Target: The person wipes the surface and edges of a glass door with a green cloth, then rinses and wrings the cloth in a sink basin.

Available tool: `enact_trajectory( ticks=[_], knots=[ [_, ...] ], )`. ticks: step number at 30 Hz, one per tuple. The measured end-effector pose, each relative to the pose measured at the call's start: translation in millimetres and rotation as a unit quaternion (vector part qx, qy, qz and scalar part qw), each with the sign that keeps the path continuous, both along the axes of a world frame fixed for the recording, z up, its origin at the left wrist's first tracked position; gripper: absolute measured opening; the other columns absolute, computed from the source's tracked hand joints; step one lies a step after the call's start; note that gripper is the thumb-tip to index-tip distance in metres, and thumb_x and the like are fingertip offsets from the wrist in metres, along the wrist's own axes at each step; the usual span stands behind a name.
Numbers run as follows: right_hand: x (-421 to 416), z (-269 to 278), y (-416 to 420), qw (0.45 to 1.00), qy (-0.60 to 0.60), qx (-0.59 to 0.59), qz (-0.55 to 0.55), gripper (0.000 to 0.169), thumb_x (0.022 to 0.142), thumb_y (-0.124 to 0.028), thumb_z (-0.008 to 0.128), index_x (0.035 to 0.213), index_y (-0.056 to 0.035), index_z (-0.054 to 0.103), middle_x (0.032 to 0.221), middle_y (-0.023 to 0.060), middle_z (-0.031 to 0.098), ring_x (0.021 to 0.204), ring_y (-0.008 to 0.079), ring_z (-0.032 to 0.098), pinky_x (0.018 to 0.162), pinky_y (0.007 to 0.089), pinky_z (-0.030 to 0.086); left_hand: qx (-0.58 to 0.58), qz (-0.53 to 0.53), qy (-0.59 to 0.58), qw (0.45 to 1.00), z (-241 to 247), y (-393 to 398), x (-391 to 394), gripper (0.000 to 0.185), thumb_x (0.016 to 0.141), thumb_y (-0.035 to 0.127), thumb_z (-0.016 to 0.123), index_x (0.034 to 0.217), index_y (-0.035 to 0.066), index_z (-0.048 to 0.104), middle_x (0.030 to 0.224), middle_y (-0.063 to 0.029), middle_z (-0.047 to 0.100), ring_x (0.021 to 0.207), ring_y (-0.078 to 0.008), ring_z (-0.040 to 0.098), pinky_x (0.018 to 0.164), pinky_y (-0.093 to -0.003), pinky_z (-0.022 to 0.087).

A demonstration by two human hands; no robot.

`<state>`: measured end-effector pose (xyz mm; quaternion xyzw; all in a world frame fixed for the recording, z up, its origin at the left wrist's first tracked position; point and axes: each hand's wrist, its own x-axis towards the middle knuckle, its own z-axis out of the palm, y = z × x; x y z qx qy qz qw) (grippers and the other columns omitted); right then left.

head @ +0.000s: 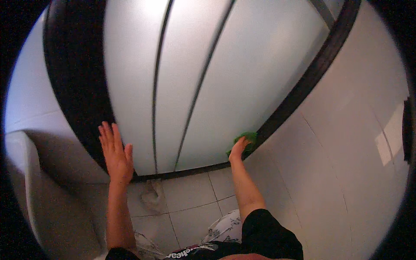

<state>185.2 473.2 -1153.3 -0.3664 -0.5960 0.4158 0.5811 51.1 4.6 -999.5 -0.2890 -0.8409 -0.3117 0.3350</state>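
A dark-framed door [182, 97] with frosted glass panels and two thin dark vertical bars stands before me. My left hand [116, 159] lies flat against the lower part of its dark left stile [79, 71], fingers spread a little and pointing up. Low on the right, my right hand [238, 149] grips a green cloth [249, 139], pressed where the glass meets the dark right edge of the frame [292, 94]. My right fingers are partly hidden by the cloth and the hand itself.
Pale floor tiles [191, 198] run below the door, with a whitish blurred thing [152, 196] on them near its foot. On the left is a white curved fixture [24, 162], perhaps a basin. A light tiled wall [334, 146] rises close on the right, with a dark object [407, 130] at its far edge.
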Motion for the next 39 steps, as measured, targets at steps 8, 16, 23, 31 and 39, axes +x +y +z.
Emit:
enact_trajectory(
  ticks=[8,16,23,31,39],
  knots=[
    [-48,326,-113,0.934,-0.14,0.285,-0.163,0.062,0.085,-0.045,0.047,0.135,-0.0093,0.04,0.153,0.012,0.002,0.133,0.0522,0.007,0.095,0.0743,0.014,-0.007,-0.002,-0.024,1.0,-8,-8,7,0.066,0.086,0.019,0.056,0.142,0.005,0.027,0.151,-0.0172,0.014,0.139,-0.0364,0.012,0.112,-0.0496,0.012],
    [-139,326,-313,0.59,-0.148,0.785,0.116,0.073,0.056,-0.06,0.072,0.124,-0.0498,0.048,0.146,0.0055,0.032,0.136,0.0457,0.007,0.098,0.0719,0.007,-0.002,0.011,-0.003,1.0,-49,14,-2,0.066,0.085,0.022,0.058,0.141,0.001,0.028,0.148,-0.0229,0.018,0.138,-0.041,0.013,0.111,-0.0533,0.01],
    [-104,405,-228,0.578,-0.141,0.802,-0.049,0.068,0.064,-0.056,0.07,0.128,-0.0428,0.048,0.134,0.0035,0.043,0.11,0.0355,0.043,0.083,0.0529,0.037,-0.001,0.01,-0.033,0.999,-64,21,13,0.07,0.081,0.02,0.062,0.14,0.0,0.03,0.147,-0.0237,0.02,0.137,-0.0432,0.015,0.11,-0.0559,0.009],
    [26,444,77,0.895,-0.112,0.361,-0.238,0.063,0.092,-0.044,0.047,0.137,-0.0023,0.033,0.14,0.0195,0.035,0.123,0.0361,0.041,0.095,0.0456,0.04,0.018,-0.057,-0.041,0.997,-62,36,25,0.071,0.081,0.022,0.061,0.14,0.0,0.028,0.148,-0.0238,0.018,0.136,-0.0446,0.014,0.109,-0.0575,0.009],
    [-37,435,-16,0.947,-0.054,0.263,-0.177,0.076,0.085,-0.061,0.04,0.136,-0.005,0.038,0.138,0.0163,0.041,0.123,0.0377,0.04,0.096,0.052,0.035,0.0,-0.099,-0.072,0.992,-58,29,27,0.072,0.081,0.026,0.063,0.139,-0.001,0.029,0.147,-0.0221,0.023,0.136,-0.0411,0.018,0.11,-0.0546,0.013]
  ],
)
